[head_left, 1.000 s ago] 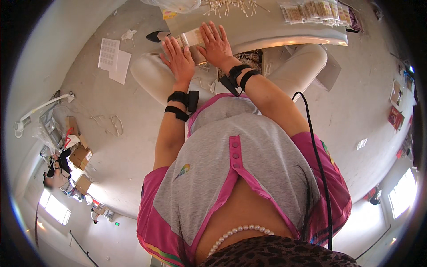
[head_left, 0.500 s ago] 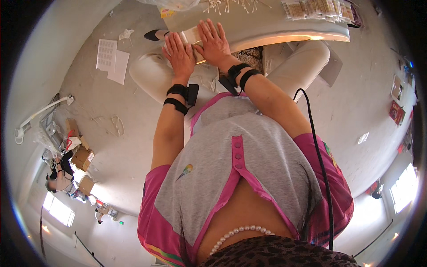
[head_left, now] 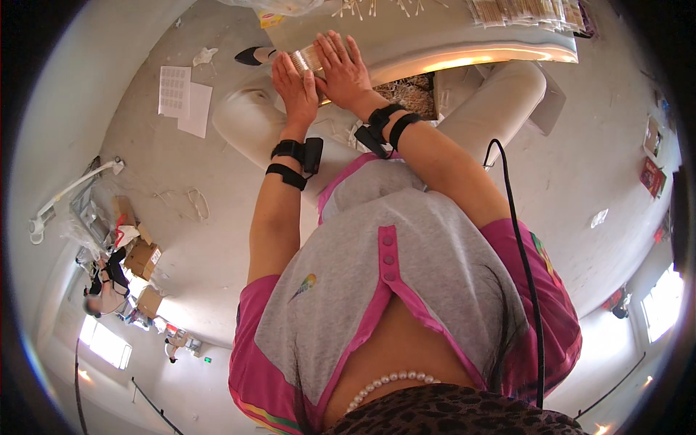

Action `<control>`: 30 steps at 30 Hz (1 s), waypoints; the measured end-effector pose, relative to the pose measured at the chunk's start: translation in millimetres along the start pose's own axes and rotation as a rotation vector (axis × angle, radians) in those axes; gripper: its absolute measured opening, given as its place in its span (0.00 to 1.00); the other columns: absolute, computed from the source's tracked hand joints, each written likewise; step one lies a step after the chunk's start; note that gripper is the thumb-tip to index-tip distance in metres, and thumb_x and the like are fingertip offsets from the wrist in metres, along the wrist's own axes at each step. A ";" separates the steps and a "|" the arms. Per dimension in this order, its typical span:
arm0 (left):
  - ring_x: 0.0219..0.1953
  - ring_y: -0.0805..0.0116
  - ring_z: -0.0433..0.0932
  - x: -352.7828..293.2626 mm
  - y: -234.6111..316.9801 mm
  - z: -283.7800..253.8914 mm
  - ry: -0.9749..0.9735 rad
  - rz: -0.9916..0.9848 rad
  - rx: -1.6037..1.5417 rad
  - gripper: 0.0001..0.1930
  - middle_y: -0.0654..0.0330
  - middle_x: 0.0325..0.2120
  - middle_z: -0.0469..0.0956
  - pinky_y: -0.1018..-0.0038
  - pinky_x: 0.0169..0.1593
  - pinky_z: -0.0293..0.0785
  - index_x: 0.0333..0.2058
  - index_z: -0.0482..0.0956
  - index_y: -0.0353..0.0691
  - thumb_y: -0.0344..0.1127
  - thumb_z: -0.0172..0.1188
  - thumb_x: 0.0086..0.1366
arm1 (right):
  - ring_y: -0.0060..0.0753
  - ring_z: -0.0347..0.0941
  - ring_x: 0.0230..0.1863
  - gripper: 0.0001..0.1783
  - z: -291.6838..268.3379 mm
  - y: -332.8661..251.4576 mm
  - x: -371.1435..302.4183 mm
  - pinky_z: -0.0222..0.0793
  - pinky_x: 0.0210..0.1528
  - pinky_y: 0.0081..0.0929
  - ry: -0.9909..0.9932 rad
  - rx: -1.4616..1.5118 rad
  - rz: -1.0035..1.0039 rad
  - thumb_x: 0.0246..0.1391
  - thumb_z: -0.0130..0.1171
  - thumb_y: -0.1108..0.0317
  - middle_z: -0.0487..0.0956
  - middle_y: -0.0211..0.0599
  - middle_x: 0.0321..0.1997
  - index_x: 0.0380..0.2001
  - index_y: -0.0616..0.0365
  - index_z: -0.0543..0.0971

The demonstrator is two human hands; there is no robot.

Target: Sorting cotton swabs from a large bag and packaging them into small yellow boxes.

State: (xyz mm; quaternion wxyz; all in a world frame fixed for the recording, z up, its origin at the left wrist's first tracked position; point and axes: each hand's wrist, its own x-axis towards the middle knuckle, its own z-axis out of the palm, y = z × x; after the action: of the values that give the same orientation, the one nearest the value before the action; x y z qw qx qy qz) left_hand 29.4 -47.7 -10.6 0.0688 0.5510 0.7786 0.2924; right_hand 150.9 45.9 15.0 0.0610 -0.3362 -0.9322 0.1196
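Observation:
A bundle of thin pale sticks point(head_left: 304, 59) lies at the near edge of a light table point(head_left: 464, 52). My left hand point(head_left: 295, 85) grips the bundle's left side with its fingers curled over it. My right hand point(head_left: 344, 69) lies flat over the right side, pressing against the bundle. Both wrists carry black straps, and a small black device sits on the left one. The hands hide most of the bundle.
Loose cotton-tipped sticks point(head_left: 362, 9) and rows of packed sticks point(head_left: 522, 11) lie farther back on the table. On the floor at left are white sheets point(head_left: 181, 90), a black shoe point(head_left: 254, 54) and cardboard boxes point(head_left: 141, 257). A black cable point(head_left: 518, 239) hangs over my right shoulder.
Both hands have stayed on the bundle at the table edge, shifting only slightly. The view has tilted a little.

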 end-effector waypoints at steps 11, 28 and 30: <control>0.72 0.39 0.42 0.4 4.2 -0.5 -0.022 -0.029 -0.099 0.35 0.39 0.70 0.44 0.50 0.72 0.36 0.70 0.43 0.28 0.46 0.41 0.74 | 0.42 0.38 0.79 0.40 0.1 -7.7 1.6 0.26 0.78 0.49 -0.032 -0.066 0.002 0.63 0.45 0.44 0.50 0.38 0.78 0.71 0.57 0.58; 0.72 0.37 0.42 1.6 6.0 -3.3 -0.022 -0.038 -0.069 0.36 0.37 0.69 0.47 0.50 0.72 0.38 0.69 0.46 0.27 0.46 0.44 0.73 | 0.44 0.41 0.79 0.36 3.3 -18.3 5.4 0.31 0.77 0.49 0.013 -0.040 -0.074 0.61 0.46 0.54 0.53 0.41 0.77 0.69 0.59 0.61; 0.72 0.37 0.43 2.8 5.6 -4.6 -0.022 -0.028 -0.040 0.35 0.37 0.69 0.47 0.49 0.72 0.38 0.69 0.45 0.28 0.45 0.44 0.73 | 0.45 0.40 0.79 0.36 4.0 -17.5 6.1 0.31 0.77 0.48 0.009 -0.043 -0.060 0.62 0.46 0.53 0.52 0.41 0.77 0.70 0.58 0.60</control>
State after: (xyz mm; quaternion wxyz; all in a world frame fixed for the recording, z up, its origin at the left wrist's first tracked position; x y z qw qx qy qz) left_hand 30.9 -45.7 -3.2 0.0924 0.5416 0.7795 0.3010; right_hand 134.7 36.0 15.9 0.0614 -0.3098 -0.9439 0.0962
